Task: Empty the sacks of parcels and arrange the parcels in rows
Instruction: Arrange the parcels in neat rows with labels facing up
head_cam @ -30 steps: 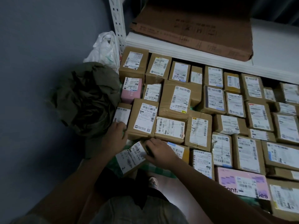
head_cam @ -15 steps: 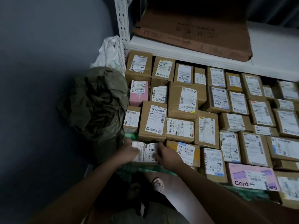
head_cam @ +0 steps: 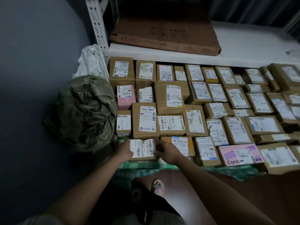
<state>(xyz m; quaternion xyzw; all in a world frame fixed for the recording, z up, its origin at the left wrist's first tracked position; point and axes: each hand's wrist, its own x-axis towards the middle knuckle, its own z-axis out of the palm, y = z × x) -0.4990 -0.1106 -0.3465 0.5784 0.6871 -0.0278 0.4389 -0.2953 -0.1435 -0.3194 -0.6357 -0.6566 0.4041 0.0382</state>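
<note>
On the floor below the shelf, rows of parcels (head_cam: 196,111) look nearly complete; left hand (head_cam: 124,150) and right hand (head_cam: 167,151) grip a labelled parcel (head_cam: 142,148) at the front row's left end, beside the crumpled green sack (head_cam: 84,112).

Dim, murky light with dark, bowed wide-angle edges (the far-right parcels (head_cam: 276,101) blur), labels palely bright.

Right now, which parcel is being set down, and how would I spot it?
Find the crumpled green sack by the wall; the nearest row of parcels starts right of it. The small box there sits between both hands, its white label turned sideways, unlike its neighbours.
</note>
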